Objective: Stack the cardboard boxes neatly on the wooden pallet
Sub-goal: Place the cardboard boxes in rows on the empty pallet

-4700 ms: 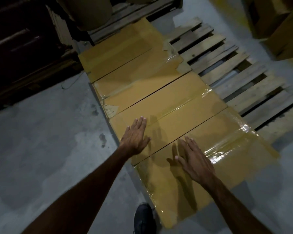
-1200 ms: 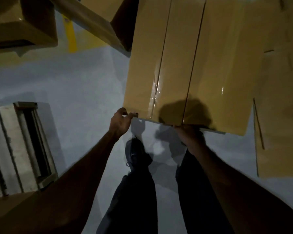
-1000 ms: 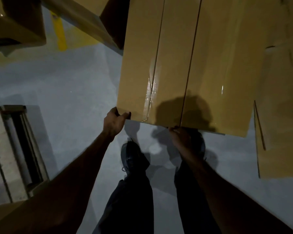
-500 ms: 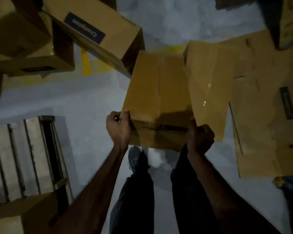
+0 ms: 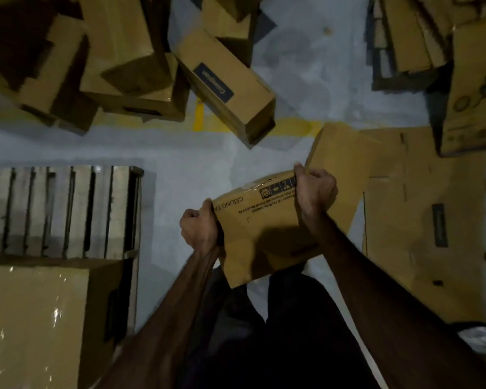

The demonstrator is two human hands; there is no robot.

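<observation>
bare slats of the wooden pallet (image 5: 68, 209) are left waiting beside a placed box (image 5: 34, 324); the carried box (image 5: 264, 228) is gripped at opposite edges by left hand (image 5: 198, 230) and right hand (image 5: 314, 189), likely for level carrying.

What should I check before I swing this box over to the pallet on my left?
1. Left hand grip on the held box: ok, fingers curled round its left edge.
2. Right hand grip: ok, wrapped over the top right corner.
3. Free slats on the wooden pallet: ok.
4. Box already on the pallet: ok, lies flat.
5. Floor path: ok, bare.
6. Held box's weight: cannot tell.
</observation>
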